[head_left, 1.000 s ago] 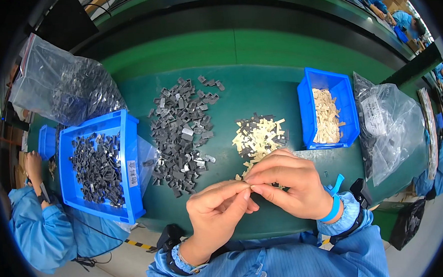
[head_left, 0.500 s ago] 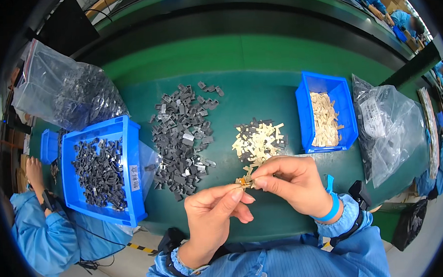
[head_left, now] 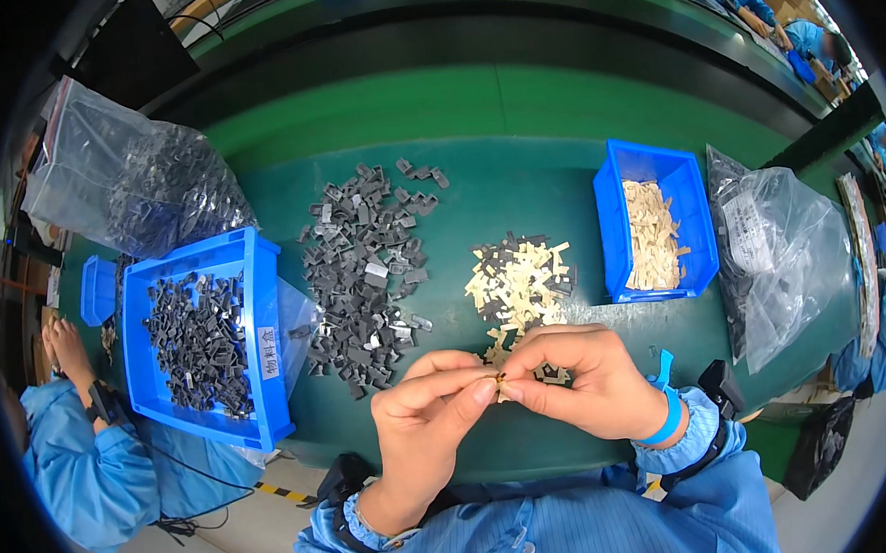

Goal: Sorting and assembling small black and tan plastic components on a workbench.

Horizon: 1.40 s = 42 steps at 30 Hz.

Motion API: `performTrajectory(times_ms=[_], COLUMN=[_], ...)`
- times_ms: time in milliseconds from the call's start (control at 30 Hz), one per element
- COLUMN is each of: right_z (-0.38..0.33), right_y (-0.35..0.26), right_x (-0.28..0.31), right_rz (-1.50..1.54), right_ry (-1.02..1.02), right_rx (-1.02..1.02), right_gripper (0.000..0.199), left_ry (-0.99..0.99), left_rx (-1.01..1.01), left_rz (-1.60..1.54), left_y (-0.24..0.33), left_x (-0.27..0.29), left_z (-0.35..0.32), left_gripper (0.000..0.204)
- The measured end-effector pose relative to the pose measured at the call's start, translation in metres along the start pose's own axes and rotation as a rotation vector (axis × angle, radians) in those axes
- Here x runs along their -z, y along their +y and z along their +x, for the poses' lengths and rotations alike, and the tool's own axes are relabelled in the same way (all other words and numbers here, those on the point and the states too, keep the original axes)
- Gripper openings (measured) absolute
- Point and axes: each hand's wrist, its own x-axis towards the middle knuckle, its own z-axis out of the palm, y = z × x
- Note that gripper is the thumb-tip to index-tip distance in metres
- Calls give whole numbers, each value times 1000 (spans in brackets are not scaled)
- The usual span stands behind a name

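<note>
Over the near middle of the table, my left hand (head_left: 432, 415) and my right hand (head_left: 591, 387) meet at the fingertips. Thumb and forefinger of each pinch a small brass-coloured part (head_left: 499, 378), mostly covered by the fingers, so its exact shape cannot be made out. Just beyond the hands lies a pile of small cream and dark pieces (head_left: 519, 279), partly hidden by my right fingers. To the left of it spreads a larger heap of dark grey plastic pieces (head_left: 361, 281), several of them channel-shaped.
On the left, a blue bin (head_left: 269, 336) holds dark pieces, with a clear bag (head_left: 137, 177) of similar parts behind it. A smaller blue bin (head_left: 610, 230) of cream pieces stands right, beside another plastic bag (head_left: 793, 258). A co-worker's arm (head_left: 82, 370) shows far left.
My right hand has come slightly down and toward the left hand, and the fingertips now meet around the small part. The left fingers have drawn in; the piles look the same.
</note>
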Motion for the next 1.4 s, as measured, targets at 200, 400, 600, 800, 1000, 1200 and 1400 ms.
performTrajectory(times_ms=[200,400,600,800,1000,1200,1400], right_z=[-2,-2,-5,-2,-8,-18,-13], right_y=[1,1,1,-4,-34,-12,-24], right_x=[-5,-8,-11,5,73,112,97], right_rz=[72,96,191,8,-1049,-1257,-1325], right_ry=[83,95,126,190,633,635,668], right_rx=[-75,-93,-155,17,179,65,190], right_gripper=[9,11,11,8,4,5,7], left_ry=[123,82,63,47,137,169,-74], left_rx=[-143,-214,-14,141,-278,-600,-1094], left_rz=[202,303,-49,-464,193,686,1249], left_y=[1,-3,-7,-3,16,23,31], left_x=[-6,-6,-10,-10,5,8,9], left_z=[1,0,-1,1,-1,-5,-7], left_gripper=[13,15,15,14,12,17,30])
